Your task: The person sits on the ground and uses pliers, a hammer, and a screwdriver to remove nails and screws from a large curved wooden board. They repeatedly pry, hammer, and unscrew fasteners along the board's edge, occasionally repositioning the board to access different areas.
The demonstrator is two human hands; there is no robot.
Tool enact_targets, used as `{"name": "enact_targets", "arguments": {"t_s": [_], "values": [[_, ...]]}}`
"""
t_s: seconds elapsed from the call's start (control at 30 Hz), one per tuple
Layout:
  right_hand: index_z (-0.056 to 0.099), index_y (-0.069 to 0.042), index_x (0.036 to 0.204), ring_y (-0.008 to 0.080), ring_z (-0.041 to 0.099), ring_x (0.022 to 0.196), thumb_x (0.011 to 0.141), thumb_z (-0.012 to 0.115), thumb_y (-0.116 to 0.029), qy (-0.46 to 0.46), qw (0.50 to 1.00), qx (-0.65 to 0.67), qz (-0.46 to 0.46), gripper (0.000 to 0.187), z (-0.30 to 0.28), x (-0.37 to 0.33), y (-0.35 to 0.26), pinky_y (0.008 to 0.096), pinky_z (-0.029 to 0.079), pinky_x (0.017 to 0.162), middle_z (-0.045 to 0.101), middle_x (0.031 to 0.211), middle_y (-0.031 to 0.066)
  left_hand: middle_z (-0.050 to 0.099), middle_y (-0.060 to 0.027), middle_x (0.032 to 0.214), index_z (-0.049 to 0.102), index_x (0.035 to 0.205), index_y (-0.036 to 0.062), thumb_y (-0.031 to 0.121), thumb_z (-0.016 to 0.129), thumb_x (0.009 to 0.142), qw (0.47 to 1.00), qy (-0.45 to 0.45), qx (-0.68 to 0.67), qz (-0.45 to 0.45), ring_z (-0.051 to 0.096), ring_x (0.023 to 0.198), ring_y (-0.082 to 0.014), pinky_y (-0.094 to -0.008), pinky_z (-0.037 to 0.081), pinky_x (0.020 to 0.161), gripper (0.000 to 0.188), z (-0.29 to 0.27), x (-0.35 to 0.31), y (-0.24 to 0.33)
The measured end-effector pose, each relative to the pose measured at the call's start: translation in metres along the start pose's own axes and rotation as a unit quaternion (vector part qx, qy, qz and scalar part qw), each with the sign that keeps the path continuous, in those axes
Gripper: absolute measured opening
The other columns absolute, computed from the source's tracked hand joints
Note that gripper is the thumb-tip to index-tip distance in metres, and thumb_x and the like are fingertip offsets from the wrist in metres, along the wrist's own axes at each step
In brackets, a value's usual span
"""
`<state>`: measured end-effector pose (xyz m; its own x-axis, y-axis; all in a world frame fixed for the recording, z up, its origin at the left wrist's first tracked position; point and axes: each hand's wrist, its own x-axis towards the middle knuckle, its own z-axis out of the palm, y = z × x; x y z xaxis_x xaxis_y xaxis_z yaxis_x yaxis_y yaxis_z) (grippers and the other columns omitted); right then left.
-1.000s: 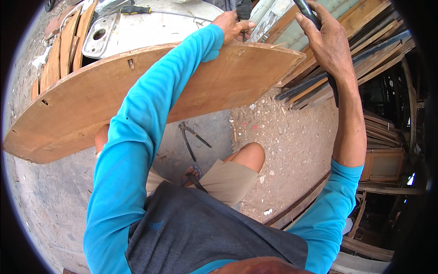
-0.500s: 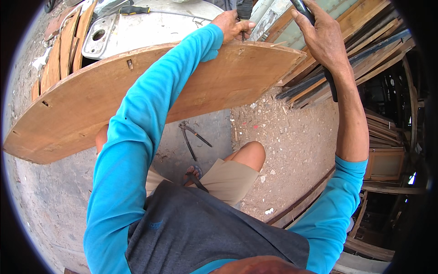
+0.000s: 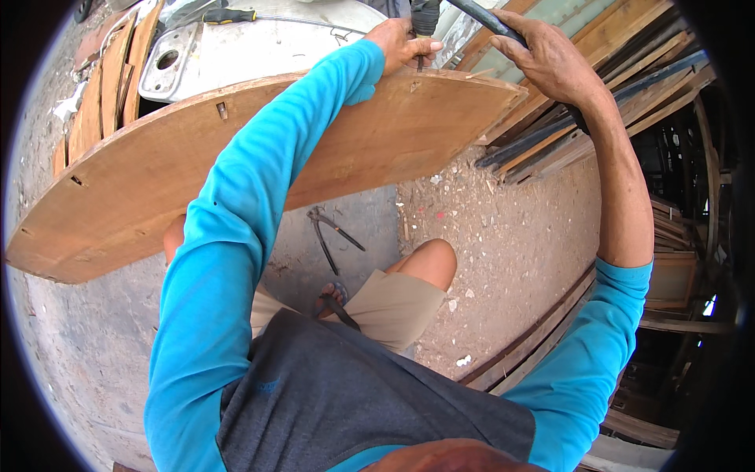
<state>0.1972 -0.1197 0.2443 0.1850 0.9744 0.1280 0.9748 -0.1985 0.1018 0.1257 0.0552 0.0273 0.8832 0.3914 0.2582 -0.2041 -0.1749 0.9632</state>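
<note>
- Work item: a large brown wooden panel with a long curved upper edge (image 3: 338,149) stands tilted in front of the person, beside a white, stained table with a round hole near its corner (image 3: 291,43).
- Left hand (image 3: 399,47): fingers closed around a slim metal-shafted tool with a thick dark handle (image 3: 425,20). The tool stands nearly upright, its tip at the panel's upper edge; whether it has entered the wood cannot be told.
- Right hand (image 3: 544,57): fingers wrapped around a long, dark bar-like tool (image 3: 481,16). Its far end runs out of view at the top, so its head cannot be identified.
- Change noted: over the last second the bar has swung from steep to slanting leftward, nearer the upright tool; the left hand and panel hold practically the same position.
- Assessment: the left grip appears to be the steadying one, while the right supplies the movement. Both tools now converge over one spot on the edge.
- Surroundings: dark-handled metal pincers (image 3: 322,236) lie on the ground below the panel; a screwdriver with a black-and-yellow handle (image 3: 230,16) rests on the table.
</note>
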Motion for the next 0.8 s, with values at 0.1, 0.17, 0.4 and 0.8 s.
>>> {"name": "enact_targets", "arguments": {"t_s": [0.1,0.17,0.4,0.8], "values": [[0.063,-0.004,0.137,0.0376,0.07,0.11,0.104,0.058,-0.037,-0.011,1.0,-0.019,0.002,0.046,0.005,-0.004,0.01,0.048,0.053,0.097,0.072,0.117,0.0253,0.074,-0.0167,0.107,0.061,0.124,-0.0064,0.04,0.069,0.1,0.998,0.004,-0.064,0.022,0.073,0.099,-0.0225,-0.0346,0.061,0.092,0.053,0.004,-0.007,0.009],[0.062,-0.005,0.138,0.0367,0.07,0.111,0.104,0.059,-0.037,0.046,0.999,0.004,0.028,0.047,0.005,-0.013,0.002,0.0477,0.054,0.097,0.072,0.117,0.0251,0.074,-0.0169,0.106,0.061,0.123,-0.0063,0.04,0.067,0.101,0.996,0.031,-0.07,0.037,0.073,0.101,-0.0226,-0.0353,0.06,0.093,0.052,0.004,-0.006,0.01],[0.059,0.003,0.133,0.02,0.065,0.075,0.101,0.06,-0.017,0.095,0.993,0.041,0.056,0.038,-0.015,-0.023,-0.028,0.0366,0.054,0.071,0.064,0.08,0.0126,0.075,-0.0132,0.108,0.062,0.12,-0.0036,0.042,0.061,0.104,0.999,0.041,-0.005,0.019,0.073,0.096,-0.0198,-0.0336,0.059,0.091,0.049,0.0,0.001,-0.006],[0.063,0.003,0.116,0.0138,0.057,0.057,0.103,0.056,-0.037,-0.076,0.934,0.254,0.24,0.043,0.039,-0.07,-0.025,0.0345,0.049,0.057,0.061,0.071,0.0068,0.078,-0.0145,0.097,0.057,0.109,-0.0067,0.035,0.062,0.104,0.969,0.233,-0.009,-0.079,0.075,0.084,-0.0198,-0.0328,0.06,0.076,0.042,-0.004,0.01,-0.018]]}}
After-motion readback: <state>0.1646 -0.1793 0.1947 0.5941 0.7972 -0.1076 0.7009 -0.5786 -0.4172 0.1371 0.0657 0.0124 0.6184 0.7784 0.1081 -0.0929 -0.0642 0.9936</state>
